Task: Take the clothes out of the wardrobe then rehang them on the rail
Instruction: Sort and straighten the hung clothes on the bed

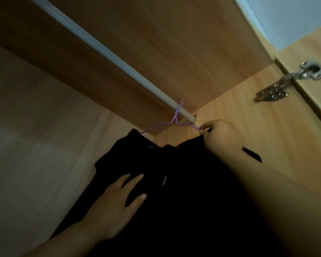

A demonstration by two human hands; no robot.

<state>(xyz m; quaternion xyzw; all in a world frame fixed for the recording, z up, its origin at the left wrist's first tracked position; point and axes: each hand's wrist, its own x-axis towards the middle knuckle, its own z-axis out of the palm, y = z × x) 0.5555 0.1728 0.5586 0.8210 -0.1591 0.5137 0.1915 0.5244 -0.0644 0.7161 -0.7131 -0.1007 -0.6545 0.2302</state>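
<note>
Black hoodie [193, 201] on its hanger inside the wardrobe, seen from below. The garment fills the lower middle of the view and hangs close to the wardrobe's right side panel [239, 101].

Nearest the camera, the left hand [115, 204] lies flat against the hoodie's front, fingers straight and slightly spread, gripping nothing. Just beside its fingertips hangs a drawstring tip [164, 179], and higher up a small round eyelet [151, 146] shows near the neckline.

Above and to the right, the right hand [224, 136] is curled, with thumb and forefinger pinching the right arm of the purple wire hanger [174, 120] where the wire meets the cloth. The right forearm crosses the lower right corner (blurred by its nearness).

The hanger's left arm runs into the hoodie's other shoulder. Its hook is over the white rail [100, 51], near the rail's end at the side panel.

The rail runs diagonally from upper left to centre, under the wooden top panel [174, 43]. The pale back panel [35, 127] lies to the left.

At upper right, a metal hinge [293, 80] joins the side panel to the door [308, 52]. A pale wall [285, 15] shows beyond.
</note>
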